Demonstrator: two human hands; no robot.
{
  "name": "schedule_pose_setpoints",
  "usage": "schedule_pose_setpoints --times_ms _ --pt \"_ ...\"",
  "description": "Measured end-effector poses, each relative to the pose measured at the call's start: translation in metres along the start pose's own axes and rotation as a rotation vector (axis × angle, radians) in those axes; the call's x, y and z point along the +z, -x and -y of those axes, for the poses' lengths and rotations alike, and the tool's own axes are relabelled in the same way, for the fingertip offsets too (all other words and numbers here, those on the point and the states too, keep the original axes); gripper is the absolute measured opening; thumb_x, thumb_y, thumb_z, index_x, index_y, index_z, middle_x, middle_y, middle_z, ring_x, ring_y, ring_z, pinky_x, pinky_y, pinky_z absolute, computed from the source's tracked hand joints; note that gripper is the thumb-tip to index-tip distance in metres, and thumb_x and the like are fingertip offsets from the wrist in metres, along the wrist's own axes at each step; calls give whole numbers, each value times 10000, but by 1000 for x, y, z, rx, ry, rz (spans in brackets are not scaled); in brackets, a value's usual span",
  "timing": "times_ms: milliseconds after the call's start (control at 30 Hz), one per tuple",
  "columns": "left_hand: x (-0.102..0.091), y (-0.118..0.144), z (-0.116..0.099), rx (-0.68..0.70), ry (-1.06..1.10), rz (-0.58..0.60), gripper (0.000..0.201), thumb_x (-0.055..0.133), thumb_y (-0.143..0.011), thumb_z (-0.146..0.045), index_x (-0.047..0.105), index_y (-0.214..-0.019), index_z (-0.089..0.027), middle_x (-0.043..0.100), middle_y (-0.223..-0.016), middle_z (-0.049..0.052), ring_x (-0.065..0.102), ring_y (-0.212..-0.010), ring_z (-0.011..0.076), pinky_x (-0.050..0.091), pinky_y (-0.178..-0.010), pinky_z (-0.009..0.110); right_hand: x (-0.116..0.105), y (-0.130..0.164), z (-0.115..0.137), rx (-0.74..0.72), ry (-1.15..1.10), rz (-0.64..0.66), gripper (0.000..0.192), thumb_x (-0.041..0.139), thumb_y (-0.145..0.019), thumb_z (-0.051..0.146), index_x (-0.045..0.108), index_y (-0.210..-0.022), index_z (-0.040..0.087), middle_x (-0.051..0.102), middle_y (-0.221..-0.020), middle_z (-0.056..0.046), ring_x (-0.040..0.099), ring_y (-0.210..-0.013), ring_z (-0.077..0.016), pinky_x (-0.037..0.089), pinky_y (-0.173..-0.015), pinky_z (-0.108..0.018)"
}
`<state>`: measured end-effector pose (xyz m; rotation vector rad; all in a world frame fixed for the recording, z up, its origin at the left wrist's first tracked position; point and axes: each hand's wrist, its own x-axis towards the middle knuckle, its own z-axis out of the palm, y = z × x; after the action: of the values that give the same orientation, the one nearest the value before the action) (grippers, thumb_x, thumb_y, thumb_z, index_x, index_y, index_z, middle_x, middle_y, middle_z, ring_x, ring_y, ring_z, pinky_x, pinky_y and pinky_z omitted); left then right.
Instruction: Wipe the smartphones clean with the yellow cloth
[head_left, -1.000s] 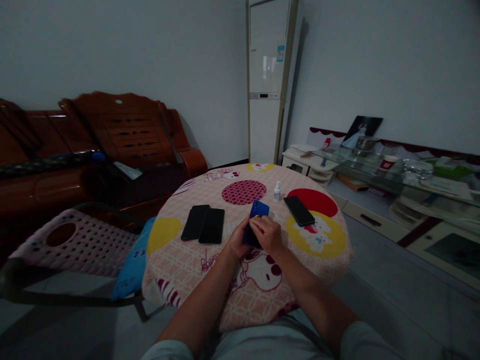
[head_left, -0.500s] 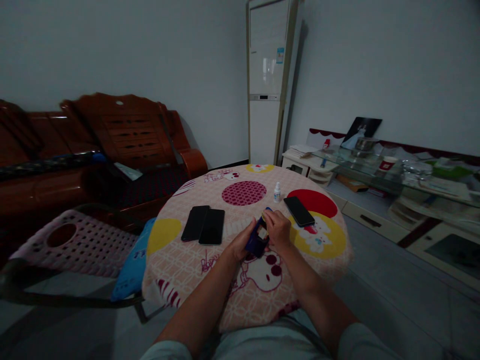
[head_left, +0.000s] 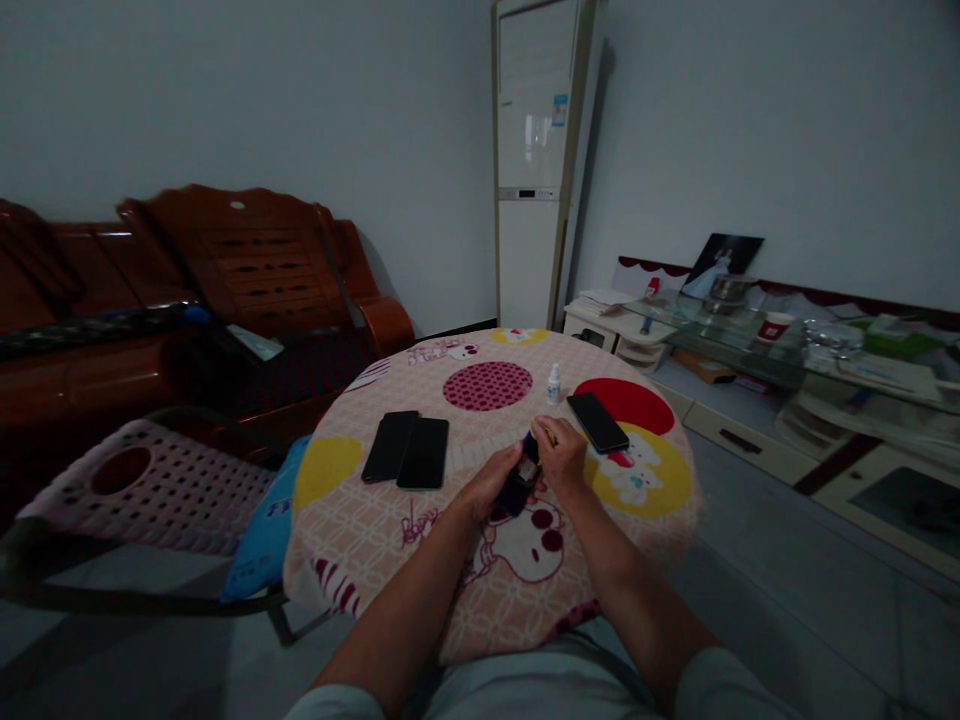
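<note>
My left hand is wrapped round a dark blue, phone-sized object with a pale patch on its face, held tilted above the table. At its top end, the bent fingers of my right hand are closed on a small yellow piece. Whether that piece is part of the blue object I cannot tell. To the left lie two black phones, one partly under the other. Another black phone rests to the right of my right hand, and a small white bottle stands upright beyond it.
A patterned cloth covers the round table. A woven chair with a blue bag stands at the left, before a wooden sofa. A tall air conditioner fills the corner; a cluttered glass-topped cabinet lines the right wall.
My right hand has shifted slightly right, and more of the yellow piece shows in its fingers. The blue object has turned a little, its pale patch now darker. Phones and bottle stay put.
</note>
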<state>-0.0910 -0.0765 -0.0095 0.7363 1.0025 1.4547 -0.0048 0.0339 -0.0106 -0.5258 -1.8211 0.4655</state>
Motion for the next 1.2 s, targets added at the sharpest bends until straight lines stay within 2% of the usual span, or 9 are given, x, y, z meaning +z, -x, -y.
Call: schedule_pose_setpoints --times_ms 267,567,800,867,1033,1200 --pt "-3 0 0 -4 26 24 520 610 -803 -556 569 -1091 -124 655 -837 102 664 -672 208 529 -534 287 -2 -3 2 227 -58 -75 216 516 -869 308 672 -816 168 688 -748 -40 616 -691 -169 456 -665 -264" --pt "-3 3 -5 -12 115 -12 478 635 -792 -534 580 -1051 -136 672 -813 95 660 -633 202 546 -553 313 0 3 9 194 -72 -30 179 566 -823 306 678 -763 180 683 -717 -35 600 -640 -156 441 -630 -252" --pt "-3 3 -6 7 42 -4 530 651 -769 -558 584 -1044 -110 666 -783 93 654 -604 188 533 -532 288 0 2 7 308 -95 -42 195 573 -800 339 662 -734 178 648 -657 -9 573 -602 -148 426 -583 -239" --pt "-3 3 -6 11 33 -4 537 650 -765 -569 586 -1036 -110 665 -784 94 653 -606 187 530 -529 286 0 2 7 300 -70 -34 202 559 -807 336 661 -730 178 643 -649 -8 566 -590 -145 418 -572 -237" --pt "-4 3 -6 17 43 -6 518 655 -768 -552 583 -1040 -117 655 -797 91 652 -620 190 526 -519 284 1 3 7 167 -3 22 194 547 -812 291 667 -705 183 665 -663 -22 569 -589 -143 418 -592 -243" --pt "-4 4 -7 18 8 9 485 661 -774 -527 583 -1030 -123 644 -785 79 651 -629 187 532 -530 286 0 3 4 153 29 -20 202 525 -835 267 675 -732 180 682 -701 -40 594 -625 -156 437 -615 -251"
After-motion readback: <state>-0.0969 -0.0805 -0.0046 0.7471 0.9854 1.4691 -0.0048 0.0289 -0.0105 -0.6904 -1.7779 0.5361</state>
